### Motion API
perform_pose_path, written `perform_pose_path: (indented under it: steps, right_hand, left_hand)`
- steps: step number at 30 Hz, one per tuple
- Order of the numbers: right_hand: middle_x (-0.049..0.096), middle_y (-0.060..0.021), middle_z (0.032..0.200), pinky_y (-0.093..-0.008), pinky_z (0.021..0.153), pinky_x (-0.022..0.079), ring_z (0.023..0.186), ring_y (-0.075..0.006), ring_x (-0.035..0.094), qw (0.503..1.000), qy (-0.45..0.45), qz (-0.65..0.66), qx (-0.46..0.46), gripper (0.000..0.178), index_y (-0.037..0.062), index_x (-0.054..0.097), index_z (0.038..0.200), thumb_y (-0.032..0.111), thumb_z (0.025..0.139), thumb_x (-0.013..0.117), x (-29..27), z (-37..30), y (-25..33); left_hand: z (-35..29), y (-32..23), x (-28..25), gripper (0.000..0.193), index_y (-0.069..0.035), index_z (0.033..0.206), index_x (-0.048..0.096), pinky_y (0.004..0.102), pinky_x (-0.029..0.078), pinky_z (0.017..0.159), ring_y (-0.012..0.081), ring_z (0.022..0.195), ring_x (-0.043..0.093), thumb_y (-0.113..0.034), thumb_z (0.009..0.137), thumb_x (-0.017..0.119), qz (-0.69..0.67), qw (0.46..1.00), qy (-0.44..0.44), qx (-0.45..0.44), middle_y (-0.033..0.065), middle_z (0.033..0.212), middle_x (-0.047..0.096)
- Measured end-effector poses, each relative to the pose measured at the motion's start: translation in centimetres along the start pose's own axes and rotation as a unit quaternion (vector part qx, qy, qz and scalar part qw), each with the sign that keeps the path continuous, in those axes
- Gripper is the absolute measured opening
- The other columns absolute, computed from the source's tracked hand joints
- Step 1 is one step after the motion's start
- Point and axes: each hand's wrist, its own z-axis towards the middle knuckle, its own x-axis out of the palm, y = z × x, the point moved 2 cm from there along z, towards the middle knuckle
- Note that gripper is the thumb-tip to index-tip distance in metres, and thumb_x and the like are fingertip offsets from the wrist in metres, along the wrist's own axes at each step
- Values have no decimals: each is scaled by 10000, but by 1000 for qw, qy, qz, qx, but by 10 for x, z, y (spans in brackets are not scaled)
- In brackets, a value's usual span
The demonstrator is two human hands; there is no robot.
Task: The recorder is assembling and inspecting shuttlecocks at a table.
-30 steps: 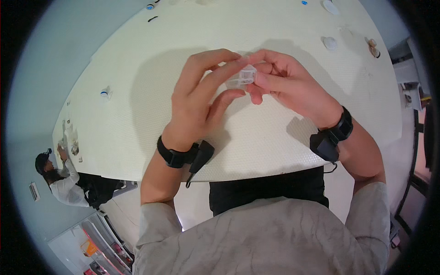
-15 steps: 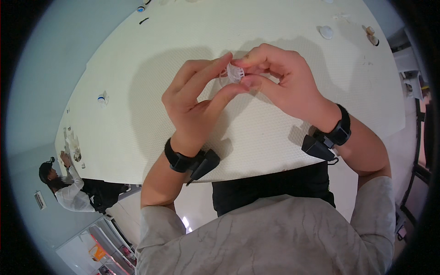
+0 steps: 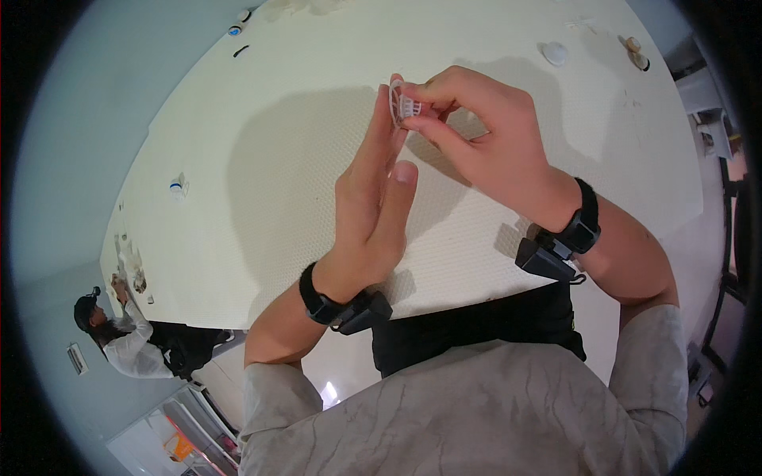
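White ribbed plastic piece (image 3: 399, 103), just one, pinched by both hands: left hand (image 3: 373, 210) and right hand (image 3: 484, 139) fingers clenched on it; held over the middle of the worktop (image 3: 262, 182). Loads of bare surface around; two small lids (image 3: 633, 49) sit near the far edge.

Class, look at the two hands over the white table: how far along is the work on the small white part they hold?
Done: the small white ribbed part is off the white table. In hand: the right hand pinches it against the left hand fingertips. Left: it is not set down; other small pieces lie untouched at the far edge.
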Motion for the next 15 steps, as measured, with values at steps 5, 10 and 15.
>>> perform_pose_path:
  steps: [5, 10, 15]
  right_hand:
    - [686, -81, 920, -310, 650, 543, 747, -247, 681, 997, 22, -67, -28, 169, 63, 664, 1022, 81, 859, 706, 1, 2, 1]
    - [689, -77, 945, -335, 666, 545, 793, -269, 686, 995, 80, -64, 9, 172, 66, 650, 1018, 80, 854, 698, 6, 0, 1]
    - [684, -69, 927, -342, 657, 539, 766, -272, 675, 992, 92, -86, -24, 185, 85, 654, 1019, 118, 847, 715, 10, 0, 2]
  left_hand:
    - [1, -1, 2, 550, 83, 1505, 251, 422, 318, 1164, 287, 1416, 377, -182, 1053, 419, -170, 982, -42, -69, 225, 1516, 377]
    - [4, 3, -5, 431, 77, 1361, 488, 330, 494, 1010, 191, 1158, 613, -126, 994, 588, -154, 961, -114, -197, 150, 1276, 623]
    - [8, 9, -13, 361, 76, 1257, 581, 298, 527, 926, 159, 1027, 662, -97, 951, 660, -231, 929, -136, -257, 128, 1119, 698]
